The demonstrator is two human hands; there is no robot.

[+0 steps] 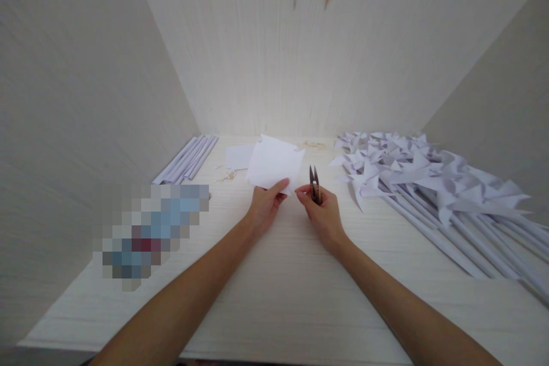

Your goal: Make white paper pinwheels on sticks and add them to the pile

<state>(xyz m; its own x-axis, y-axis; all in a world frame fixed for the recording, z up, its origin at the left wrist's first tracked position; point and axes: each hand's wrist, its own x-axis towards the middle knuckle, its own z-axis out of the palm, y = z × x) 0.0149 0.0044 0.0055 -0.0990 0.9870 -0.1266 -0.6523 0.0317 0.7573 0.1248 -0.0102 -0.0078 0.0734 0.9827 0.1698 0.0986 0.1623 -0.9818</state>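
Paper: a white square sheet of paper (274, 166), tilted up off the desk, its near edge pinched in my left hand (263, 206).
Left fingers: thumb on top, the others beneath, closed on the sheet.
Snips: small dark metal thread snips (314, 183), blades pointing up and slightly parted, just beside the sheet's lower right corner.
Right hand (321, 211): fingers wrapped around the snips' handle.
Progress: the sheet looks uncut; I judge the cutting is only about to start.
Done: a large heap of white paper pinwheels on rolled paper sticks (429, 183) lies to my right.
Left over: a bundle of rolled white paper sticks (189, 157) at far left, another white sheet (238, 155) flat behind.
Surface: pale wood-grain desk (283, 274).
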